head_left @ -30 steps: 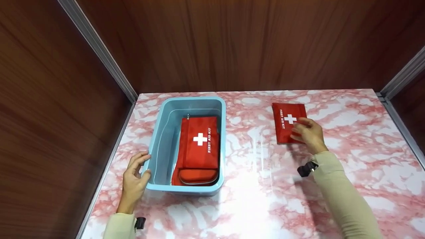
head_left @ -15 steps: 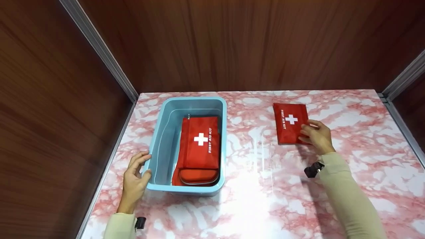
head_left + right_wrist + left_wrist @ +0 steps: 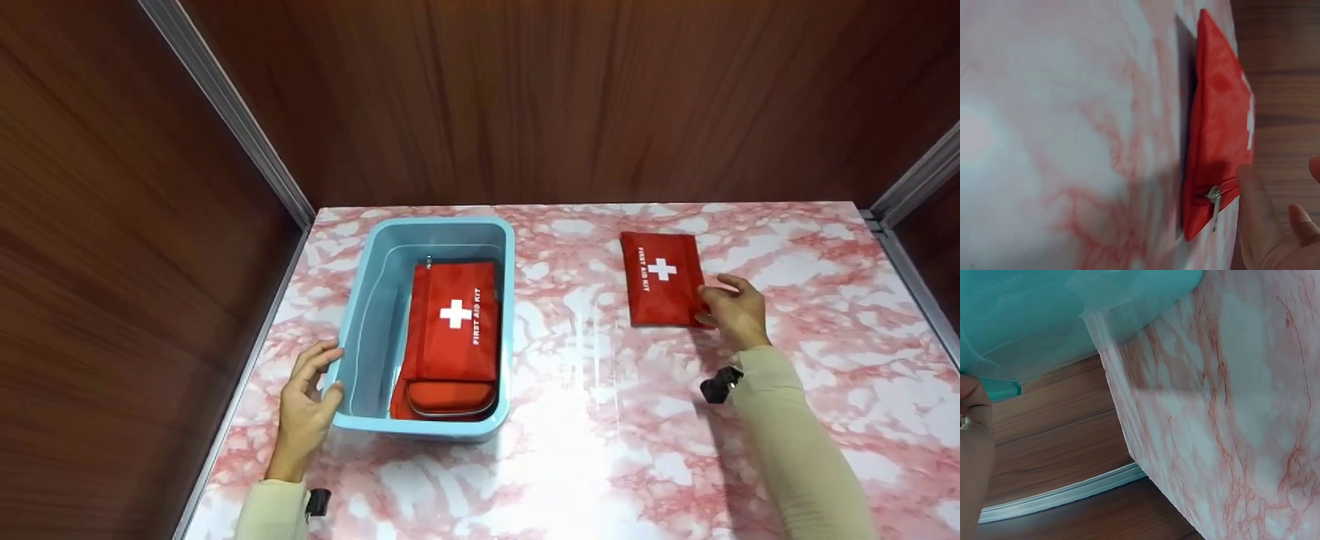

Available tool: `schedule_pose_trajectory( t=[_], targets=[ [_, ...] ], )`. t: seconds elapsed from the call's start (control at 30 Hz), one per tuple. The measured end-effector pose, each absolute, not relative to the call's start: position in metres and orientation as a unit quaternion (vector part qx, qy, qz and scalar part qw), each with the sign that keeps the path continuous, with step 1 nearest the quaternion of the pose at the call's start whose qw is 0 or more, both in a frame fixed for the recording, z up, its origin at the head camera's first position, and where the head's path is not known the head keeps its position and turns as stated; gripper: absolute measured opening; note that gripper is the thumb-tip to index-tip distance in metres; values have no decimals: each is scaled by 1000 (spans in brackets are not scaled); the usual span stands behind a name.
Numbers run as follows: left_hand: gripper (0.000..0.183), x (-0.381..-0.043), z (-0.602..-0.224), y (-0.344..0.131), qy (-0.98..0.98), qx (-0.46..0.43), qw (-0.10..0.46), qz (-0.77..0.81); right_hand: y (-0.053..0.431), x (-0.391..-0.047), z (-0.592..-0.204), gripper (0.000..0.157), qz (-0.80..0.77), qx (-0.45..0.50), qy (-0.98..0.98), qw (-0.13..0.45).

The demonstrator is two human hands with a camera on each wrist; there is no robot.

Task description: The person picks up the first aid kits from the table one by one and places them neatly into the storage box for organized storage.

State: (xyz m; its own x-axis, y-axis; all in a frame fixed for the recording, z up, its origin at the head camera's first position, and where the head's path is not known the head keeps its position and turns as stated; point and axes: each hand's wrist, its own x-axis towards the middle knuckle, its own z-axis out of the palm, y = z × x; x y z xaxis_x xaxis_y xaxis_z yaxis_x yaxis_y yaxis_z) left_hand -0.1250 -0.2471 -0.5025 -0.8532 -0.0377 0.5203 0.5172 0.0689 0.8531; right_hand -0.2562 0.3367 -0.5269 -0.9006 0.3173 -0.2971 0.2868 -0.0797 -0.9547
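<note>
A light blue plastic bin [image 3: 421,427] stands on the left of the table. Inside it lies a red first aid pouch [image 3: 455,337] with a white cross, on top of other red pouches that are partly hidden. My left hand [image 3: 301,405] holds the bin's left rim between fingers and thumb. Another red first aid pouch [image 3: 664,300] lies flat at the right. Beside its right edge is my right hand [image 3: 739,311], fingers loosely bent and apart. In the right wrist view a fingertip meets the pouch's edge near a zipper pull [image 3: 1214,196].
The red and white marbled table [image 3: 570,465] carries everything. Dark wood-grain panels [image 3: 525,105] rise behind it and at both sides, with metal strips at the corners [image 3: 247,142].
My right hand has drawn back to the right from over the pouch to its right edge. The left hand keeps its place on the bin rim.
</note>
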Motion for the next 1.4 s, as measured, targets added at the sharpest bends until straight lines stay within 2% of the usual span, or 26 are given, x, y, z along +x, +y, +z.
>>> schedule_pose_trajectory(
  t=[0.37, 0.63, 1.1, 1.4],
  targets=[
    [43, -125, -503, -248, -694, -194, 219, -658, 343, -255, -538, 77, 662, -230, -714, -5],
    [44, -126, -502, -247, -699, -187, 216, -656, 346, -255, -549, 76, 513, -223, -828, -26],
    [43, -123, -503, -247, -702, -168, 211, -659, 329, -260, -555, 60, 406, -227, -885, -1],
    [43, -125, -501, -248, -700, -185, 219, -654, 329, -255, -553, 57, 386, -199, -900, -41]
  ],
)
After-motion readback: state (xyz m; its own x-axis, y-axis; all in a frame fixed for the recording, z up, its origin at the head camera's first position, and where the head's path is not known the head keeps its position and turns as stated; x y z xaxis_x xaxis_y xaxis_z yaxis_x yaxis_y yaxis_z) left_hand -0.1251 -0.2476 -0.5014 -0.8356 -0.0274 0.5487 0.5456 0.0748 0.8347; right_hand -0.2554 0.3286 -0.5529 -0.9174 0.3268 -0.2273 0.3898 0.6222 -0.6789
